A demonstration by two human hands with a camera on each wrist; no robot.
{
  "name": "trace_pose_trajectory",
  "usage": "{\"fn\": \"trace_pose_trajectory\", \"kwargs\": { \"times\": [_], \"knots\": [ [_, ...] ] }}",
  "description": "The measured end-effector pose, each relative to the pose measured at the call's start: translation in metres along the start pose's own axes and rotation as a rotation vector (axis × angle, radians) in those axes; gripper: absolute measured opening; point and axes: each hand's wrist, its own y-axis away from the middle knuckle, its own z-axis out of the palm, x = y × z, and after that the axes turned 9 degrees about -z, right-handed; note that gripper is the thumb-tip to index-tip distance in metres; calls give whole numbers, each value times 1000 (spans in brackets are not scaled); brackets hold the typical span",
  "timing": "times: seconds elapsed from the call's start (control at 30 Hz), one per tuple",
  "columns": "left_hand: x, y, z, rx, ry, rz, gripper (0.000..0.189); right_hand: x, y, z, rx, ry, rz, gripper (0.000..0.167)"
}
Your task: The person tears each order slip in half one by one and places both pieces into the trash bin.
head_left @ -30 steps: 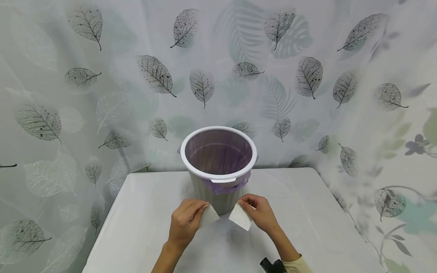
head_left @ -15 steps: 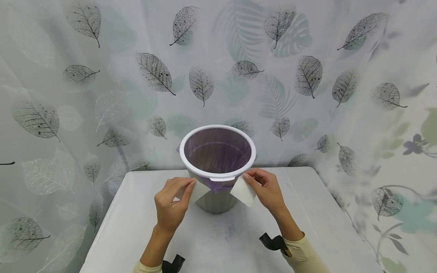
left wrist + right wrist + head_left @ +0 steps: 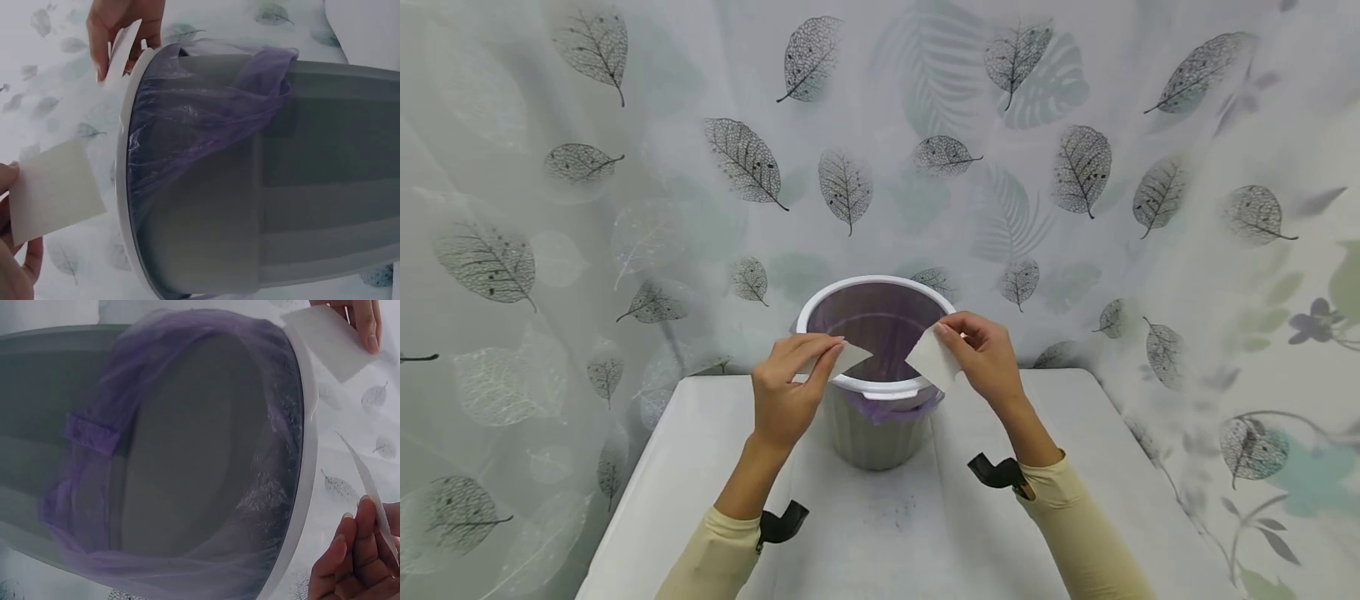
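A grey trash can [image 3: 880, 437] with a white rim [image 3: 891, 388] stands upright, lined with a thin purple bag [image 3: 880, 329] that folds out over the rim. My left hand [image 3: 790, 379] pinches a small white piece of paper [image 3: 852, 358] at the front left of the rim. Level with it on the right, my right hand [image 3: 991, 358] pinches another white paper piece [image 3: 931, 358], whose upper edge looks torn. Both papers overlap the can's mouth in the head view. In the left wrist view, the left paper [image 3: 56, 194] appears flat and roughly square, apart from the rim.
The can stands on a white table [image 3: 1045, 517], near its back edge. Behind hangs a leaf-printed curtain [image 3: 880, 192], which continues down both sides. A black wrist mount [image 3: 782, 523] sticks out from each sleeve. Small dark marks [image 3: 902, 512] show on the tabletop before the can.
Both hands have risen from low in front of the can to its rim, each still pinching its paper. They swung apart midway and have come slightly closer again.
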Motion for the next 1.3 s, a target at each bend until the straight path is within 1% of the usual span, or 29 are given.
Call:
{"fn": "trace_pose_trajectory", "kwargs": {
  "times": [0.13, 0.2, 0.33, 0.47, 0.57, 0.7, 0.8, 0.97, 1.17, 1.3],
  "knots": [
    [-7, -5, 8, -7, 34, -46, 19, -3, -10, 2, 9, 39, -8, 10],
    [-10, -7, 10, -15, 36, -71, 18, -10, -13, 4, 9, 56, -10, 11],
    [-17, -7, 12, -36, 8, -109, 17, -26, -16, 8, 12, 82, 3, 12],
    [-25, -4, 11, -77, -32, -138, 18, -28, -17, 11, 19, 111, 25, 14],
    [-29, -4, 9, -94, -46, -153, 20, -26, -17, 12, 14, 133, 27, 16],
    [-31, -4, 8, -81, -50, -160, 23, -21, -18, 14, 8, 157, 7, 15],
    [-31, -3, 8, -77, -50, -163, 25, -6, -19, 14, 11, 176, -9, 14],
    [-31, -2, 6, -88, -54, -158, 26, 19, -19, 14, 16, 188, -18, 16],
    [-32, -1, 4, -105, -82, -149, 22, 23, -17, 13, -12, 197, -11, 22],
    [-33, 1, 1, -128, -117, -164, 22, 24, -16, 14, -47, 239, -40, 22]
  ]
}}
